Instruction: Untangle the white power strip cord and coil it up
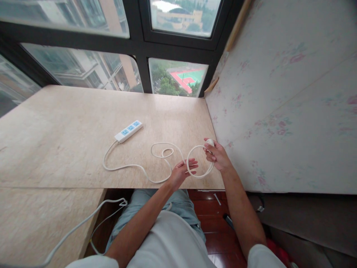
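A white power strip (128,131) with blue sockets lies on the beige stone sill (69,141). Its white cord (125,167) curls across the sill toward me. My right hand (216,154) is closed around the cord's plug end, and a loop of cord (199,149) arcs from it to my left hand (181,171). The left hand's fingers pinch that loop near the sill's front edge. A smaller loop of the cord (164,152) lies on the stone just left of my hands.
Dark-framed windows (139,48) run along the back of the sill. A flowered wall panel (279,104) stands close on the right. Another white cable (83,223) hangs off the lower ledge at left, over a red wooden floor (212,223).
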### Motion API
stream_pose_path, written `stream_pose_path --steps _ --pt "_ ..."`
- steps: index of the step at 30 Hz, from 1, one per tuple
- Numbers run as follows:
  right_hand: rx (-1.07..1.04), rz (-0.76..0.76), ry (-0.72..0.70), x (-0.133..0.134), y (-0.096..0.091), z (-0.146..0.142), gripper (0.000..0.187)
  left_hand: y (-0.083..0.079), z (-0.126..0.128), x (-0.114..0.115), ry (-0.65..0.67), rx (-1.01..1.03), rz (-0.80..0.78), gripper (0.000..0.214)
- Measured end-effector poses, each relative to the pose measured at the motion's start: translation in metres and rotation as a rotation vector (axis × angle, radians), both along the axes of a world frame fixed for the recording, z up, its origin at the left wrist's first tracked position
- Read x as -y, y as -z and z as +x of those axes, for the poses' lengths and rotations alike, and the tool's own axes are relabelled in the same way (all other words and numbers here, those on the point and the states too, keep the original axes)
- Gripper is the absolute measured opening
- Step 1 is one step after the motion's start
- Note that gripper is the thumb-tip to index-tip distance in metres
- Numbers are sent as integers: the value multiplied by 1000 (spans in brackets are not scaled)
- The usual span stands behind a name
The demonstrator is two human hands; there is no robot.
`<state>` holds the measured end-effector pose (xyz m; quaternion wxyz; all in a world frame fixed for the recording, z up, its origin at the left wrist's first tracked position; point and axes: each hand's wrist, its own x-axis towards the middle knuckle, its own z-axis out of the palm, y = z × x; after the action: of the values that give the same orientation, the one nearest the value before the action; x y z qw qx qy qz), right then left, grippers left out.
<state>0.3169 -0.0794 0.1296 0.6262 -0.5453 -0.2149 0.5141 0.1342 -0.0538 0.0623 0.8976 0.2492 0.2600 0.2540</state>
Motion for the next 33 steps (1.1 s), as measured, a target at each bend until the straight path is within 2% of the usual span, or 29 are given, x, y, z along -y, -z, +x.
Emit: stream_pose_path --steps 3,6,10,13,15,19,22,26,31,33 --pt "75 -12 11 0 7 -5 55 -8 -2 -2 77 53 -23 56" --pt "142 -13 23 -1 13 -10 62 -12 -3 -1 105 22 65 55" --pt "228 -39 -19 -1 14 -21 89 -12 -2 3 113 -58 148 56" --pt "238 -80 -106 -2 13 -29 101 -12 -1 4 99 -66 112 60" --pt "209 -88 -134 -2 12 -32 94 -13 0 4 69 -56 39 60" --pt "89 -21 -237 0 13 -28 59 -17 -3 1 -4 -16 -112 53" --pt "30 37 -329 3 14 -22 44 -19 -5 -2 -59 9 -202 47" --pt "29 22 -345 5 16 -22 38 -19 -5 -4 -124 17 -274 48" --pt "157 -55 -236 6 25 -30 44 -17 -2 -1 -133 4 -284 52" --pt "225 -69 -247 7 28 -33 48 -16 -2 1 -135 10 -275 52"
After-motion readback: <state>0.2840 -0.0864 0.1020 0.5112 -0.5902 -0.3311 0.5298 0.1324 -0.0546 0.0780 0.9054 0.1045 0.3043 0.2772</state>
